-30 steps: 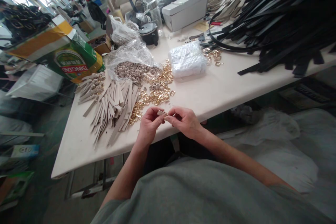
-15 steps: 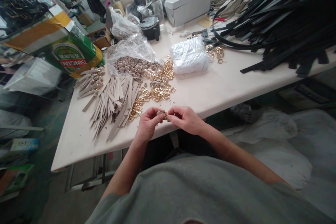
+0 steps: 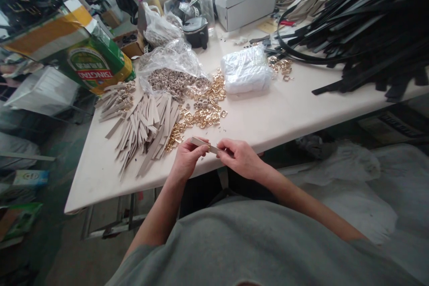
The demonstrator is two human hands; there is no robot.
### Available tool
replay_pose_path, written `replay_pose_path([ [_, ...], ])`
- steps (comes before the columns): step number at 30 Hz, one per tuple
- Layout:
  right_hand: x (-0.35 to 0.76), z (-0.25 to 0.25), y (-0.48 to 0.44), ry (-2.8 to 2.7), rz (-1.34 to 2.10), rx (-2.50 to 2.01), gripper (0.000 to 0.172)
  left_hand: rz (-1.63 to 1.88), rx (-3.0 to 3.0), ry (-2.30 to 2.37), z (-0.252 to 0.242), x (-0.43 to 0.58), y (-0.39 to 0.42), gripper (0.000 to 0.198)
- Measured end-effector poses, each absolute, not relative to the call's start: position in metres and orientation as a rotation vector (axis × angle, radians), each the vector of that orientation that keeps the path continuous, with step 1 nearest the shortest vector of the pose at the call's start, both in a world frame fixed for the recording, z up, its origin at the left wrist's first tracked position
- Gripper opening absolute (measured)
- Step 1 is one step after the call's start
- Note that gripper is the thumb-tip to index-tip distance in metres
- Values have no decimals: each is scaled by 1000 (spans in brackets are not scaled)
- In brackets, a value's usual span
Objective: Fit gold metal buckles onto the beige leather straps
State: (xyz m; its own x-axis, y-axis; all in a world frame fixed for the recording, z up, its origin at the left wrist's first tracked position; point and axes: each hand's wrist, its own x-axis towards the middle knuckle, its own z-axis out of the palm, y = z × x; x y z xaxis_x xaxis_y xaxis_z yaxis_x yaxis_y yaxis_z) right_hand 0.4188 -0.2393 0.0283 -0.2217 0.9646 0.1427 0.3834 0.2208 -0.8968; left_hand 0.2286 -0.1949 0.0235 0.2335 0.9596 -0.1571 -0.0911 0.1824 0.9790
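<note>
Between my two hands, just above the table's front edge, is a short beige strap (image 3: 199, 141) with a small gold buckle on it. My left hand (image 3: 187, 157) is closed round the strap's left part, thumb on top near the buckle. The fingers of my right hand (image 3: 238, 156) pinch the strap's right end. Beyond my left hand lies a heap of gold buckles (image 3: 201, 116), with small beige loops (image 3: 164, 84) spilling from a clear plastic bag behind it. To the left is a pile of beige strap pieces (image 3: 144, 125).
A plastic-wrapped white bundle (image 3: 246, 71) lies past my right hand. Long black straps (image 3: 362, 31) cover the table's right side. At the back are a white box (image 3: 248, 2) and a dark lidded pot (image 3: 195, 32). A green carton (image 3: 97, 62) stands at the left edge.
The strap now stretches between my hands, showing more of its length on both sides of the buckle. My right hand has drawn slightly to the right. The view has shifted a little.
</note>
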Motion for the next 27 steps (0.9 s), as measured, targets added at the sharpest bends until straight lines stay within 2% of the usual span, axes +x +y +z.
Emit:
replay_pose_path([
  [11, 413, 29, -239, -1660, 970, -1262, 19, 981, 1168, 1085, 23, 237, -203, 27],
  [22, 412, 25, -236, -1559, 1042, -1228, 15, 1000, 1171, 1099, 22, 238, -204, 29],
  [27, 410, 26, -235, -1564, 960, -1273, 18, 1023, 1151, 1069, 25, 242, -209, 32],
])
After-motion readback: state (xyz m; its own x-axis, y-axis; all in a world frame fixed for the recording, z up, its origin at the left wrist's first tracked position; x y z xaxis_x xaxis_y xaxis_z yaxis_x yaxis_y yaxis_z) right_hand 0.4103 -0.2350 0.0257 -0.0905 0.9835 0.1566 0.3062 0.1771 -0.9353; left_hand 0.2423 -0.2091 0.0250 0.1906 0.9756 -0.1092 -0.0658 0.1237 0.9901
